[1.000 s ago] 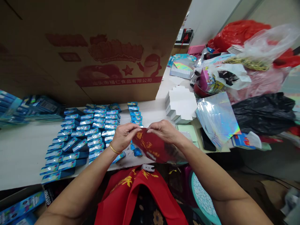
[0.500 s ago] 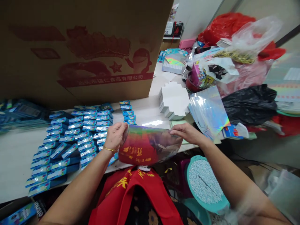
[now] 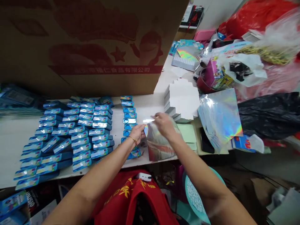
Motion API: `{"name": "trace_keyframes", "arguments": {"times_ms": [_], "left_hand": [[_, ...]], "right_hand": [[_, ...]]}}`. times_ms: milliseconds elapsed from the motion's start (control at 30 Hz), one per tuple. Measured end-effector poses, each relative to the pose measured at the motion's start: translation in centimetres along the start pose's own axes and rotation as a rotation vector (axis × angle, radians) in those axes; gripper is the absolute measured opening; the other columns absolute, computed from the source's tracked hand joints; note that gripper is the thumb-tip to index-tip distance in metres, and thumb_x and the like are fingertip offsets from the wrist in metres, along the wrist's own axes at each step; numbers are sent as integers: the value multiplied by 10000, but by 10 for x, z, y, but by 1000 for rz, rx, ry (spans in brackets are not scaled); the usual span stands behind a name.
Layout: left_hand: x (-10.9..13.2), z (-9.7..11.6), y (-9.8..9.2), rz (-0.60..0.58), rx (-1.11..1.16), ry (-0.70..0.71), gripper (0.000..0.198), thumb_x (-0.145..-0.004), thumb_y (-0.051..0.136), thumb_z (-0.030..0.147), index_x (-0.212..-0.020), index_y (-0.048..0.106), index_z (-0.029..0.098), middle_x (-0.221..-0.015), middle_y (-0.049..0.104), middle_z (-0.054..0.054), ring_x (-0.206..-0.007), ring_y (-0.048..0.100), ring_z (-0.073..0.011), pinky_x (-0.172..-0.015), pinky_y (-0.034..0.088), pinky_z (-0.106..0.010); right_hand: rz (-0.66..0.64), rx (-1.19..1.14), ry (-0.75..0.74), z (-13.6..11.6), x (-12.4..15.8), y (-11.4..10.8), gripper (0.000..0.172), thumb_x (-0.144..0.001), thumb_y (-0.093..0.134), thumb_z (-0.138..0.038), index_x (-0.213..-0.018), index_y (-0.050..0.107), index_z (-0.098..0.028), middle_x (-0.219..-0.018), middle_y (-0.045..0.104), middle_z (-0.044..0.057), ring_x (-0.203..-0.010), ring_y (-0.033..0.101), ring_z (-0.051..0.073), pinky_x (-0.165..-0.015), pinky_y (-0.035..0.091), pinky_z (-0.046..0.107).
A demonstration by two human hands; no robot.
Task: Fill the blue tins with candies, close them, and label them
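Note:
My left hand (image 3: pixel 138 133), with a thin bangle at its wrist, pinches the left edge of a shiny rainbow-silver sheet (image 3: pixel 159 147). This sheet lies at the table's front edge and reflects red and grey. Over its upper part is my right hand (image 3: pixel 166 124), its fingers bent and smeared by motion. Whether those fingers grip the sheet cannot be made out. A column of small blue boxes (image 3: pixel 129 121) stands just left of my left hand. Beyond my right hand sits a stack of white die-cut cards (image 3: pixel 184 98).
Rows of blue boxes (image 3: pixel 81 142) cover the table's left part. A large cardboard carton (image 3: pixel 105 82) rises behind them. On the right lie more shiny sheets (image 3: pixel 221 109), a dark phone-like object (image 3: pixel 206 140) and a black bag (image 3: pixel 269 114). Below is a turquoise basin (image 3: pixel 186 184) of pale pieces.
The sheet has gone from being held up between both hands to lying at the table edge. My left hand has shifted right; my right hand has moved left, over the sheet. The view has shifted.

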State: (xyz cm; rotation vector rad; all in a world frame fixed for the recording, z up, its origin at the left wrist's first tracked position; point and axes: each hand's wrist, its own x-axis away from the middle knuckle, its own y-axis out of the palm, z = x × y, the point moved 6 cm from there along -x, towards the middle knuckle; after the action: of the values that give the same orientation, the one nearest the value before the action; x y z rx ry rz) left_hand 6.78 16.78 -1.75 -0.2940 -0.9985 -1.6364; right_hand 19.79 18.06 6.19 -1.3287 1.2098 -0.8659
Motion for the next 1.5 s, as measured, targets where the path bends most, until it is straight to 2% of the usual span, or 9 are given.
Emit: {"name": "trace_keyframes", "arguments": {"times_ms": [133,400,633,700,900,1033,1233,1367,1500], "left_hand": [[-4,1,-10,36,119,17,228,-654,663,320,-673,506,155,-558,547,28,-463,512,-69,-498,438,-211],[-8,7,-21,85,15,59,245,-654,639,366,-680,505,163,-564,545,21,-489,526,-85,-529,442,-231],[-22,42,-65,266,-480,369,111,-651,606,280,-600,605,182,-604,590,-14,-647,555,-157,-631,435,-267],[-18,53,-75,311,-545,473,106,-654,607,287,-665,645,189,-741,637,-38,-788,568,-181,-704,431,-271],[-10,59,-96,257,63,340,372,-715,558,446,-915,617,138,-878,635,-74,-784,591,-142,-674,448,-251],[-13,69,-103,274,55,285,358,-574,730,290,-880,618,140,-753,633,-29,-655,570,-91,-573,416,-189],[-27,85,-109,174,192,195,479,-738,467,567,-766,625,115,-685,604,-62,-632,580,-105,-533,446,-200],[-40,97,-116,229,75,265,247,-626,687,294,-787,609,124,-636,583,-10,-560,542,-72,-526,428,-184],[-58,111,-125,350,-115,408,255,-571,665,128,-820,609,133,-617,567,22,-540,521,-68,-556,431,-201]], "right_hand": [[-85,-124,-215,-53,-6,35,279,-868,419,-275,-1091,567,-197,-960,571,79,-814,473,184,-706,400,293],[1,-178,-389,-46,9,40,288,-865,370,-150,-1085,555,-148,-1110,557,107,-909,501,183,-805,416,322],[14,-766,35,-52,-27,-4,150,-755,478,-163,-763,627,-183,-814,600,32,-745,541,129,-673,432,250],[-8,-961,251,-48,-43,6,124,-718,511,-206,-701,629,-173,-715,589,14,-642,525,113,-573,405,230],[-63,-1426,846,-51,-59,79,165,-568,619,-303,-624,604,-148,-474,515,-34,-463,458,91,-424,281,204],[-57,-1532,910,-66,-55,95,204,-536,646,-326,-624,612,-145,-459,521,-35,-447,439,77,-414,263,191],[-14,-1523,943,-71,-59,102,238,-523,666,-351,-616,621,-137,-497,552,-20,-426,418,67,-397,267,193],[51,-1412,946,-69,-69,112,268,-544,656,-377,-660,646,-135,-508,566,-13,-456,453,90,-449,347,212],[146,-1112,802,-64,-87,116,241,-631,586,-395,-672,663,-171,-665,643,20,-638,556,151,-604,421,255]]}}
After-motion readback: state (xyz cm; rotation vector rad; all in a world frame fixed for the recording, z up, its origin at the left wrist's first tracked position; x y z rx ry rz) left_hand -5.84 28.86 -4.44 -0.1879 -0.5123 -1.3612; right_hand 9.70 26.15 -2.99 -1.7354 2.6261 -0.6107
